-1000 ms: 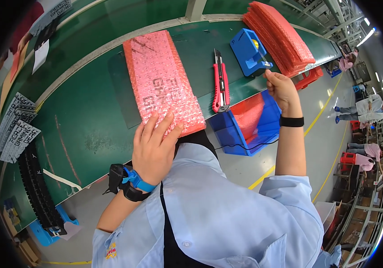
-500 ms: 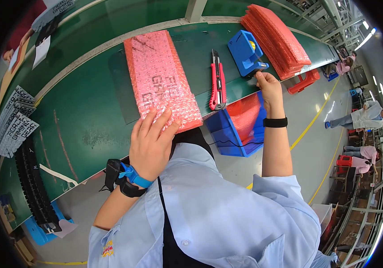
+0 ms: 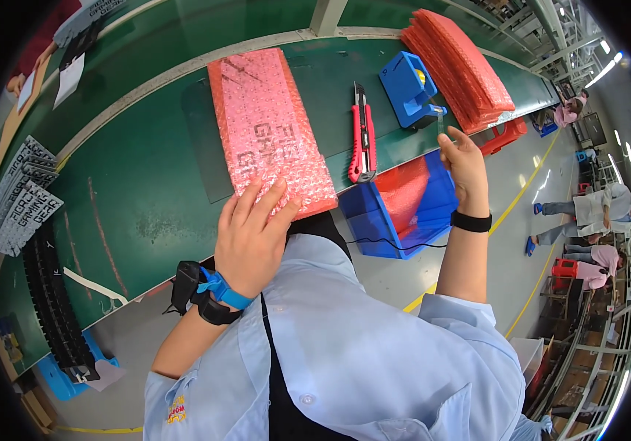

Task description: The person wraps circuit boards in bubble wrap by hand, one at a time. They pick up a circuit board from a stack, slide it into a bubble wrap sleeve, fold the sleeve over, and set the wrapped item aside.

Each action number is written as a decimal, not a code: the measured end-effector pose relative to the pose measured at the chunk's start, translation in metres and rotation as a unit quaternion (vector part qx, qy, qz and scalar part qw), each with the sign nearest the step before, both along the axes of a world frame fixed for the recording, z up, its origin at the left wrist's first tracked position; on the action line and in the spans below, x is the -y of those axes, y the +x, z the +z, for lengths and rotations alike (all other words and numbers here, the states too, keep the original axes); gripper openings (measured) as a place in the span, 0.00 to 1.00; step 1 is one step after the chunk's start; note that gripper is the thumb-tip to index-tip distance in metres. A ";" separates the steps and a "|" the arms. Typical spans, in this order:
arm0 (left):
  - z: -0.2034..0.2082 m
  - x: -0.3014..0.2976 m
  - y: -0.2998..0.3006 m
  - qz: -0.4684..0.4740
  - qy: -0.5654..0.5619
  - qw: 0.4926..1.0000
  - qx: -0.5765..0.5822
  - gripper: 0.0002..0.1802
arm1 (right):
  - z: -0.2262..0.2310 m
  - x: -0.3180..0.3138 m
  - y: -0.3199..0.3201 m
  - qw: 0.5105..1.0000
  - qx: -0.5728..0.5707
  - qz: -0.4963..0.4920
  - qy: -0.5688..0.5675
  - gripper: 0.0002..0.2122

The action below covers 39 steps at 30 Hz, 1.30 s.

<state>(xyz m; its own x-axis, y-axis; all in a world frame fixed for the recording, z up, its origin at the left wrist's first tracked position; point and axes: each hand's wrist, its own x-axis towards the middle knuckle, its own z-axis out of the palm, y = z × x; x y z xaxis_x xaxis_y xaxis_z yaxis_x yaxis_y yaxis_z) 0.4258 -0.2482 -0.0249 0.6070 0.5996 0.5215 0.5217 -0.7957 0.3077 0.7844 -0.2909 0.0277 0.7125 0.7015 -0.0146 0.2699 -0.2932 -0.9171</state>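
Observation:
My left hand (image 3: pixel 251 237) lies flat with fingers spread on the near end of a package in pink bubble wrap (image 3: pixel 275 132), a printed surface showing through. To the right, my right hand (image 3: pixel 464 163) pinches the end of a strip of clear tape (image 3: pixel 440 125). That strip runs from the front of a blue tape dispenser (image 3: pixel 409 92) with a yellow core. Between package and dispenser lies a red utility knife (image 3: pixel 363 140), its blade pointing away from me.
Flat pink bubble-wrap bags (image 3: pixel 462 73) are stacked at the back right. Below the table edge stands a blue bin (image 3: pixel 367 224) with pink wrap inside. Black keyboards (image 3: pixel 54 294) and printed sleeves (image 3: pixel 29 198) are at the left. Other people (image 3: pixel 587 209) are off to the right.
My right hand has moved right and toward me, away from the dispenser, drawing out a short length of tape. My left hand stays on the package.

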 end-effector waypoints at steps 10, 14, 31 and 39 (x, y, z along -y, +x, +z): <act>-0.001 -0.001 -0.001 -0.004 -0.006 1.000 -0.006 0.19 | -0.028 -0.017 0.036 0.945 0.325 0.017 -0.010 0.11; -0.004 -0.001 -0.001 -0.007 -0.012 1.000 0.007 0.20 | -0.033 -0.010 0.039 0.929 0.368 0.012 -0.023 0.10; -0.007 -0.001 0.000 0.018 0.003 1.000 -0.007 0.18 | 0.048 -0.036 -0.127 0.865 0.198 0.452 0.091 0.09; -0.008 -0.001 0.000 0.002 0.008 1.000 0.009 0.20 | 0.079 -0.090 -0.168 0.486 0.643 0.591 0.018 0.02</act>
<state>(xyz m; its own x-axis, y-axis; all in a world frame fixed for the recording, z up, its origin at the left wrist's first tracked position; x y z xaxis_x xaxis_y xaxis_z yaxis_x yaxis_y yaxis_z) 0.4256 -0.2470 -0.0325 0.5946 0.5939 0.5420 0.5197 -0.7983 0.3044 0.6161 -0.2011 0.1066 -0.7861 0.6149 -0.0633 0.5871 0.7747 0.2349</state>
